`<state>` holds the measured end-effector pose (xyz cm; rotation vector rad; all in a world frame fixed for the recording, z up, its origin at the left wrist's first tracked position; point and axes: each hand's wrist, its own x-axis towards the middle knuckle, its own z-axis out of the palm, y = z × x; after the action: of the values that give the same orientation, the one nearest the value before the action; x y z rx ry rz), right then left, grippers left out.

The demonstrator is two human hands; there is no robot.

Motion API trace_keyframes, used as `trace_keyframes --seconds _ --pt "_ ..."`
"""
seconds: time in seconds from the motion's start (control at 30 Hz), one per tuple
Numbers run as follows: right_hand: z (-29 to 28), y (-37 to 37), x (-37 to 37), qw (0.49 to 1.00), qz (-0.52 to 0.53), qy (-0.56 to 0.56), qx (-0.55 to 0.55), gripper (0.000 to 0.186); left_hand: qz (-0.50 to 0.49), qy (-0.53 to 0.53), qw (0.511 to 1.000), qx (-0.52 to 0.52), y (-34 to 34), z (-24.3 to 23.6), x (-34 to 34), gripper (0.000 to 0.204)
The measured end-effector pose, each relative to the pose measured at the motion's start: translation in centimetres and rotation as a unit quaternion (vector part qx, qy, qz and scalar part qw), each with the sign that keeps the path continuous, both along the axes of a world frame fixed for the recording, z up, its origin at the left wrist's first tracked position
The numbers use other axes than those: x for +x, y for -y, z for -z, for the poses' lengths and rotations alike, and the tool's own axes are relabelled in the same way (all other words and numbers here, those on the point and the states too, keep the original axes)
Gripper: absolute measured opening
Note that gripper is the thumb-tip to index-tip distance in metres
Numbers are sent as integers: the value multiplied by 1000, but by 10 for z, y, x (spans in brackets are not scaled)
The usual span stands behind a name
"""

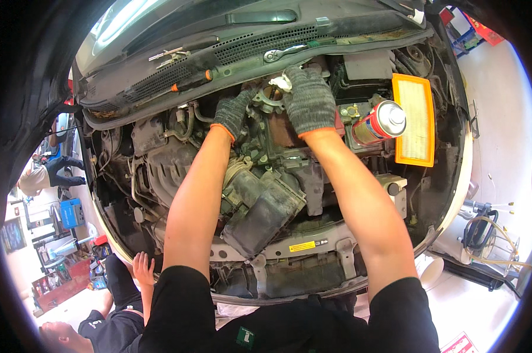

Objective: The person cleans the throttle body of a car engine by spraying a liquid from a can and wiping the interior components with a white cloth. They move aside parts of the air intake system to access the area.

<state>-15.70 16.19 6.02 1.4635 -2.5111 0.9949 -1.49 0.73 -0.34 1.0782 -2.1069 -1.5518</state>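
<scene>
Both my hands wear grey knit gloves with orange cuffs and reach deep into an open car engine bay. My left hand (231, 113) curls its fingers against the left side of a metal throttle body (268, 105), whose round bore faces up toward me. At the bore's upper right, a crumpled white cloth (282, 82) shows at the fingers of my right hand (310, 99), which are closed on it. The right fingertips are partly hidden behind the glove. To the right of that hand, a spray can (379, 123) with a silver top leans on the engine bay parts.
An orange-framed air filter (413, 120) lies at the right. A ratchet (274, 55) and an orange-handled screwdriver (192, 80) rest along the cowl (248, 48). A black air box (264, 213) sits between my forearms. A co-worker's hand (143, 269) is near the front edge, lower left.
</scene>
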Motion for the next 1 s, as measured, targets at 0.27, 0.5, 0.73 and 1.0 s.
trace_keyframes --seconds 0.27,0.5,0.73,1.0 --pt "29 15 1 988 -105 -85 78 30 -23 -57 995 76 7 15 11 38" --pt "9 10 -6 945 -132 -92 283 33 -62 -20 992 108 -5 -12 6 40" --pt "1 34 -6 873 -185 45 449 44 -28 -54 997 -38 -15 -15 2 47" --pt "19 48 -3 904 -141 -149 374 36 -14 24 999 -34 -9 -21 1 48"
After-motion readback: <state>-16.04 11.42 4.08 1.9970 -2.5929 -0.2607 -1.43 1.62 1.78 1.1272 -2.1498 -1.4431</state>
